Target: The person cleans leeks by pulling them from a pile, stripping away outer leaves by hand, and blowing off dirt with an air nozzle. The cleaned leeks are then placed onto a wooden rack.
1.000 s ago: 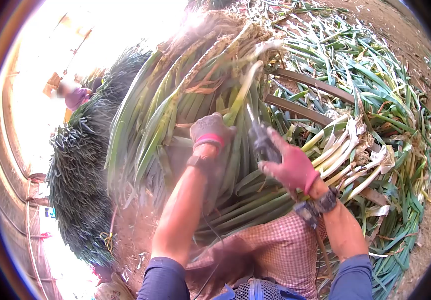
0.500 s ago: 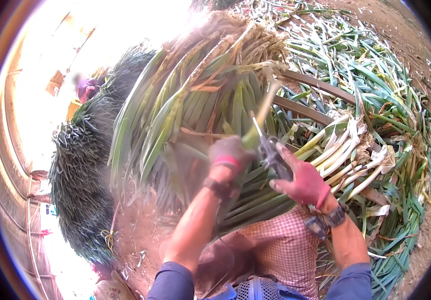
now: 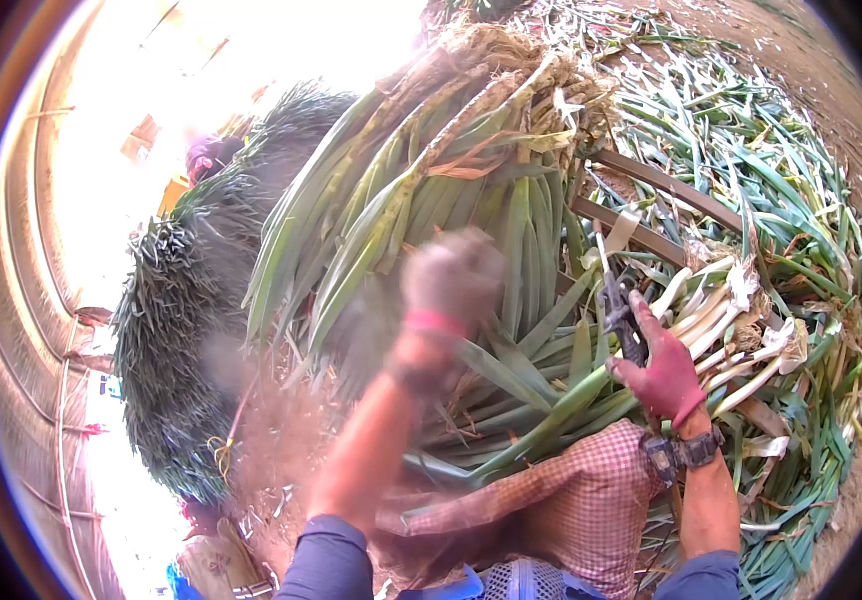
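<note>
The step in hand looked like trimming green onions. The left hand [image 3: 448, 285], gloved and blurred, hung over the heaped green onions [image 3: 431, 190]; whether its fingers gripped a stalk I could not tell. The right hand [image 3: 663, 365] was closed on shears [image 3: 619, 315], blades up, with white trimmed stalks [image 3: 726, 330] just beyond its fingers. The next cut likely needed a steadied stalk.

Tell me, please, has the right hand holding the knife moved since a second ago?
Yes. The right hand with the knife has shifted rightward, closer to the trimmed white stalks lying beside it.
</note>
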A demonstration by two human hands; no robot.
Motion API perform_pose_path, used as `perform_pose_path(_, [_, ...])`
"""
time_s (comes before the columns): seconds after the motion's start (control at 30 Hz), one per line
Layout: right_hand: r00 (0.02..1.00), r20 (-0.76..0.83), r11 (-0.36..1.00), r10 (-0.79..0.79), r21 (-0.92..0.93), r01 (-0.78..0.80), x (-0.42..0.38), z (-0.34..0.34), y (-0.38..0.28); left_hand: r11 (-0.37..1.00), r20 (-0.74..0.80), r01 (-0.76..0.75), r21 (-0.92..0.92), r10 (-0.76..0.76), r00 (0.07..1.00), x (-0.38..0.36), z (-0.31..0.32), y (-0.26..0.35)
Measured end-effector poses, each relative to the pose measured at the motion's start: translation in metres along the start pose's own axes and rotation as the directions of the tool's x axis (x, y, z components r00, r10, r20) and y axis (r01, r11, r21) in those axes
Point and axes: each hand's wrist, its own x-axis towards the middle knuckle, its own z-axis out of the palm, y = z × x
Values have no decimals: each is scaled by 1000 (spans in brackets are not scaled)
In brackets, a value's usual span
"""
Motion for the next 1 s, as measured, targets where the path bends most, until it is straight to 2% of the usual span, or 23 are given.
perform_pose_path(0.03, [998,8,998,-56,29,55,-4,2,2,952,9,-43,303,43,999,17,9,-65])
perform_pose_path(0.07, [998,7,998,-55,32,55,-6,1,-4,930,-106,83,357,-48,993,36,-13,-72])
perform_pose_path(0.1, [995,48,988,-92,128,85,-9,-1,-16,894,-224,213,394,-132,966,48,-31,-72])
perform_pose_path(0.13, [987,86,968,-133,224,111,-10,0,-26,894,-223,213,395,-132,966,51,-34,-82])
perform_pose_path(0.2, [976,127,956,-179,258,142,-7,6,-40,900,-67,329,287,-323,944,53,-34,-98])
perform_pose_path(0.23, [960,165,941,-225,293,170,-6,10,-49,900,-69,328,287,-322,944,57,-36,-95])
perform_pose_path(0.3, [946,193,947,-262,240,214,3,11,-71,856,92,423,297,-467,880,62,-44,-83])
perform_pose_path(0.33, [950,162,949,-265,215,228,8,15,-75,853,92,428,298,-472,877,60,-48,-79])
perform_pose_path(0.4, [964,107,958,-245,181,224,18,23,-83,856,206,453,249,-504,839,58,-52,-68])
perform_pose_path(0.43, [964,105,958,-245,179,224,19,22,-89,857,206,452,247,-502,840,54,-51,-60])
perform_pose_path(0.5, [931,280,970,-233,140,201,18,22,-102,865,290,468,179,-501,815,33,-44,-44])
perform_pose_path(0.53, [923,260,958,-285,119,262,17,31,-105,875,221,431,219,-475,852,26,-36,-36])
perform_pose_path(0.57, [922,262,958,-284,118,261,18,34,-108,865,226,450,220,-494,839,22,-32,-32])
perform_pose_path(0.63, [940,326,994,-98,-23,111,24,34,-117,835,266,516,192,-550,792,20,-34,-23])
perform_pose_path(0.7, [942,298,985,-157,-27,173,23,36,-115,854,238,492,166,-519,821,16,-29,-26])
perform_pose_path(0.77, [916,371,983,-149,-41,177,22,35,-120,869,208,472,151,-494,844,7,-20,-39])
perform_pose_path(0.83, [933,334,981,-136,-87,174,35,34,-128,923,87,371,101,-380,921,5,-15,-47])
perform_pose_path(0.97, [964,240,965,-113,-203,164,68,31,-139,924,86,371,91,-379,922,1,-15,-47])
perform_pose_path(1.0, [969,204,954,-139,-235,186,76,33,-138,932,45,331,144,-341,939,0,-13,-47])
